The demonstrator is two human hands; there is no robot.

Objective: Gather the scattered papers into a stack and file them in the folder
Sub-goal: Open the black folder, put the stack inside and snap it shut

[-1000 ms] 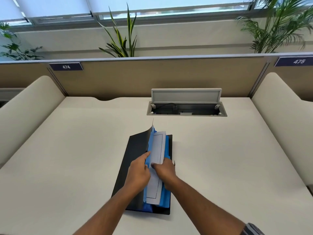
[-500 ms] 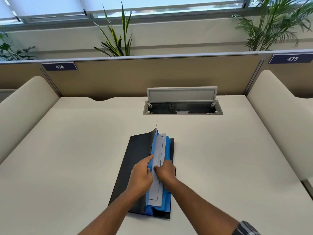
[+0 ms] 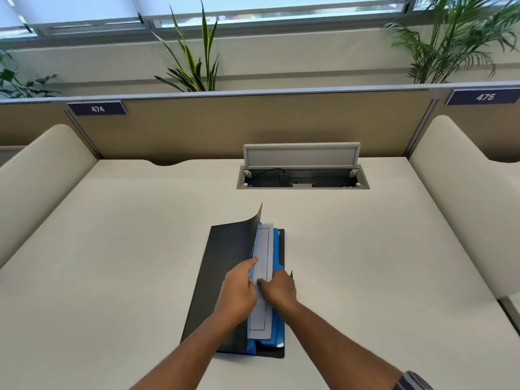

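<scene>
A black folder [image 3: 222, 277] lies in the middle of the beige desk, its front cover lifted and curling up at the far corner. Inside it rests a stack of white papers [image 3: 264, 249] on blue inner sheets [image 3: 278, 260]. My left hand [image 3: 237, 291] holds the edge of the cover, index finger stretched along it. My right hand [image 3: 278, 289] presses on the papers, thumb and fingers pinching their left edge. The lower part of the stack shows between my wrists.
An open cable hatch [image 3: 302, 175] with a raised lid sits in the desk behind the folder. Padded beige dividers [image 3: 461, 198] flank the desk left and right. A tan partition with labels 474 and 475 closes the back; plants stand behind it.
The cover has come down a little further over the papers. Both hands have stayed at the folder's middle, and my head has shifted slightly.
</scene>
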